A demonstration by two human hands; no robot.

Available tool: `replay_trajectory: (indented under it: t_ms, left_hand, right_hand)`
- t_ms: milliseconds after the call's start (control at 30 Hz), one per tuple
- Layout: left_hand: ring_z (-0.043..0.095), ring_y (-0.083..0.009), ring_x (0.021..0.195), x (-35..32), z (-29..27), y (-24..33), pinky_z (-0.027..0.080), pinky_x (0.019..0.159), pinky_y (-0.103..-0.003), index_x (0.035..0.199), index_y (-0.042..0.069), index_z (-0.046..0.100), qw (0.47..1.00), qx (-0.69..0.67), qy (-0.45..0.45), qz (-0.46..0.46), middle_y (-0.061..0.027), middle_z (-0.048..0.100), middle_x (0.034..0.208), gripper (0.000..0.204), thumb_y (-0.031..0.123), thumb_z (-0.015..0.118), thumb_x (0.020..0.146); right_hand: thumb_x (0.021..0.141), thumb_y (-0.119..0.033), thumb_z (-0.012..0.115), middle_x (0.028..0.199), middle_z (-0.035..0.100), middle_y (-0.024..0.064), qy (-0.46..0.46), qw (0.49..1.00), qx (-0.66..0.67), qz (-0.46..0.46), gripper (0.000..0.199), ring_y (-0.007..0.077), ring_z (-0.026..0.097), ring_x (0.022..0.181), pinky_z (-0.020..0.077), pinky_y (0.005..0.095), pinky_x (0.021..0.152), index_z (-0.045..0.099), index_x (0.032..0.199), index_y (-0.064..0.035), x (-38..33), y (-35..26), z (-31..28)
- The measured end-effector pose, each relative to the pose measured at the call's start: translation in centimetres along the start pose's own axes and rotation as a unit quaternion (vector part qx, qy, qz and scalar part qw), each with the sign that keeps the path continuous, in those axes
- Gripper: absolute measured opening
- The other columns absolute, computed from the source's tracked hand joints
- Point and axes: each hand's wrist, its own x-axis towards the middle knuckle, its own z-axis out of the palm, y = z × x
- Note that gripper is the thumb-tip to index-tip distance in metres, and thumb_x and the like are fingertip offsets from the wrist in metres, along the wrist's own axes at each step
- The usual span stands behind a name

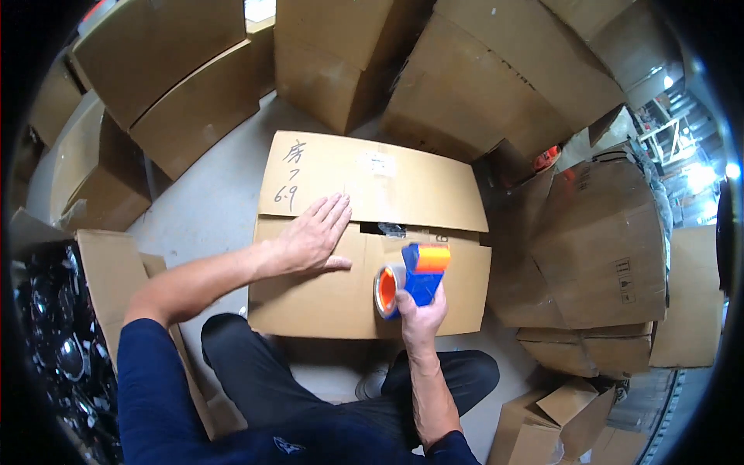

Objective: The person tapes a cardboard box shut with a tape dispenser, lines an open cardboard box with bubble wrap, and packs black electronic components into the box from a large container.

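Here in the head view, the cardboard box [310, 306] sits front and centre on the grey floor [186, 213], right before the person's knees. Its top flaps are folded over, but they don't meet: a narrow gap runs between the far flap [426, 182] and the near one, and something dark and shiny shows at the middle of it. Black handwriting [291, 174] marks the far flap's left end, and a glossy clear patch [377, 163] catches the light near its back edge.

The left hand [314, 236] is down flat, palm on the cardboard, fingers stretched out across the seam, grasping nothing. And the right hand [425, 316]? That one is wrapped firmly around a blue tape dispenser [422, 288], orange roller [432, 259] uppermost, tape roll with its orange core facing left. The dispenser is over the near flap, right of the middle; whether it touches the cardboard, I can't tell.

All around, more cartons: tall ones [333, 62] crowd the far side, a big one [597, 240] leans at the right, and at the lower left glossy black pieces [70, 356] fill the space beside an upright cardboard panel [108, 279].
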Motion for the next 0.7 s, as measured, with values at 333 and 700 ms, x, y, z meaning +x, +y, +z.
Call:
replay_trajectory:
  t_ms: [333, 700]
  left_hand:
    - [0.041, -0.0398, 0.143, -0.7, 0.2, 0.9, 0.028, 0.123, -0.047, 0.137, -0.012, 0.050, 0.987, -0.114, 0.100, -0.044, -0.0283, 0.048, 0.148, 0.061, 0.038, 0.054, 0.102]
    - [0.067, -0.0318, 0.081, 1.9, -0.8, -0.4, 0.049, 0.076, -0.046, 0.088, -0.001, 0.062, 0.837, -0.442, 0.254, -0.198, -0.0195, 0.063, 0.080, 0.039, 0.033, 0.050, 0.105]
  right_hand:
    - [0.080, -0.068, 0.076, 0.108, 0.067, 0.0044, -0.047, 0.991, 0.045, -0.116, 0.083, 0.0158, 0.067, 0.096, 0.0557, 0.0324, 0.086, 0.060, 0.122, 0.0009, 6.1, 1.2, 1.2]
    - [0.099, -0.067, 0.050, 0.099, 0.070, 0.0064, 0.012, 0.983, 0.118, -0.137, 0.077, 0.0142, 0.064, 0.087, 0.0538, 0.0299, 0.080, 0.068, 0.111, 0.0066, 11.8, 2.4, 5.8]
